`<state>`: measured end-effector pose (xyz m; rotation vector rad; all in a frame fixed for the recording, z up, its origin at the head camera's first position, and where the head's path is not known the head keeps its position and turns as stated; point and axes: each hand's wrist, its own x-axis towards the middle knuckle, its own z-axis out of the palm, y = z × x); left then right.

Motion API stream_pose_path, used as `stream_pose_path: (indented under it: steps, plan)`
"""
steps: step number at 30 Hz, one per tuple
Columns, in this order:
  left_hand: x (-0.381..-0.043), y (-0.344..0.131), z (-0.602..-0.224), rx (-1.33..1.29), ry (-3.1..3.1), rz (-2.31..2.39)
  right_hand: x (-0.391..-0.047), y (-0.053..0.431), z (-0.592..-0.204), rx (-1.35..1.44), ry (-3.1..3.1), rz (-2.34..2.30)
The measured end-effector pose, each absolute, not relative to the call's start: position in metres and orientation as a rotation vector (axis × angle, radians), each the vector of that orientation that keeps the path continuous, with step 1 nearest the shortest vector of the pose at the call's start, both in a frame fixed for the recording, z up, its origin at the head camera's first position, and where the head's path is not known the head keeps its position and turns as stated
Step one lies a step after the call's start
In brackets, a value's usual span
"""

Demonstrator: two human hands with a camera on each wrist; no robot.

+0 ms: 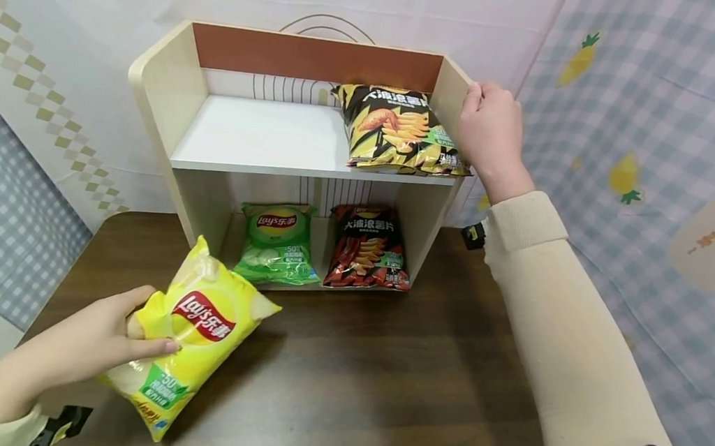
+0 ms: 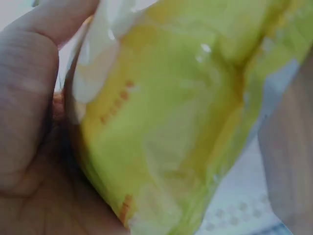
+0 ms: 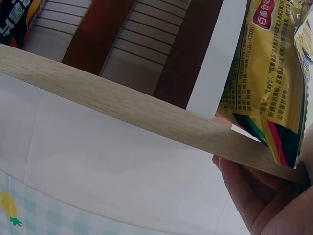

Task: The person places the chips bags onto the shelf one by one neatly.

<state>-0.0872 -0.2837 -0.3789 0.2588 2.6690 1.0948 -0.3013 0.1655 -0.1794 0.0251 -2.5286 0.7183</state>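
Observation:
My left hand grips a yellow bag of Lay's chips by its left side, thumb across the front. The bag is tilted over the table in front of a small two-tier shelf. In the left wrist view the yellow chip bag fills most of the picture beside the palm. My right hand holds the upper edge of the shelf's right side panel. From the right wrist, fingers show against that panel's outer face. Just left of this hand, a black-and-yellow chip bag lies on the top tier.
On the lower tier, a green Lay's bag stands at the left and a dark red chip bag at the right. The shelf stands at the back of a brown wooden table, close to a patterned cloth backdrop.

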Motion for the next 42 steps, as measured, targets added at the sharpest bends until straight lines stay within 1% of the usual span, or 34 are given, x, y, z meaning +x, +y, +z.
stream_pose_path:
  steps: [7, 16, 22, 26, 32, 38, 42]
  plan:
    - [-0.094, -0.255, -0.348, 0.374, 2.705, 1.271, -0.299, 0.165, -0.178, 0.002, -2.545, 0.74]
    - [-0.115, -0.233, -0.325, 0.434, 2.991, 1.464, -0.298, 0.164, -0.179, 0.001, -2.548, 0.741]
    - [-0.131, -0.221, -0.31, 0.37, 3.146, 1.605, -0.299, 0.165, -0.179, 0.003, -2.538, 0.739]
    - [-0.142, -0.214, -0.297, 0.387, 3.149, 1.763, -0.3, 0.165, -0.18, 0.014, -2.532, 0.725]
    - [-0.161, -0.205, -0.275, 0.345, 3.143, 1.925, -0.301, 0.165, -0.18, 0.027, -2.532, 0.713]
    - [-0.182, -0.192, -0.251, 0.266, 3.071, 2.039, -0.3, 0.165, -0.18, 0.044, -2.519, 0.687]
    - [-0.194, -0.185, -0.241, 0.228, 3.044, 2.026, -0.299, 0.165, -0.18, 0.041, -2.524, 0.69]
